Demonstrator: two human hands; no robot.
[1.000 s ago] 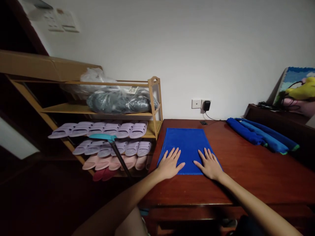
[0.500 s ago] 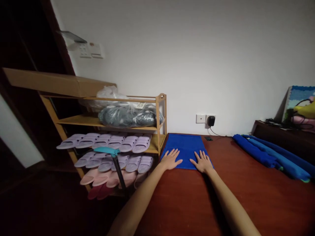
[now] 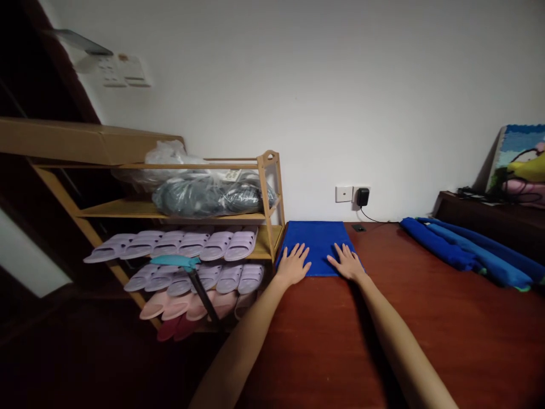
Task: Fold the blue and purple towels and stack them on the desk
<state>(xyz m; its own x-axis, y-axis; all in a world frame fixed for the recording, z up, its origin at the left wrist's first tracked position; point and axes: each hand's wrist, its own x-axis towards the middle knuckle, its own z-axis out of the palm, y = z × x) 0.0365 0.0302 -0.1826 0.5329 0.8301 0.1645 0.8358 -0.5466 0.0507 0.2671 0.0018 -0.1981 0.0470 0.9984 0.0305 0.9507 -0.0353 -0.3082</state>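
1. Your left hand (image 3: pixel 293 266) lies flat and open, fingers spread, on the near left edge of the flat, folded blue cloth (image 3: pixel 318 241); it grips nothing.
2. Your right hand (image 3: pixel 347 262) lies the same way on the cloth's near right edge, palm down, holding nothing.
3. The cloth sits on the dark red wooden table (image 3: pixel 383 329), close to the white wall.
4. Rolled blue towels (image 3: pixel 464 253) lie well apart at the right.
5. A wooden rack of lilac and pink slippers (image 3: pixel 191 250) stands just left of the table.

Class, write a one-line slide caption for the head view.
Both hands, left and right, pressed flat on a blue towel on a wooden table.
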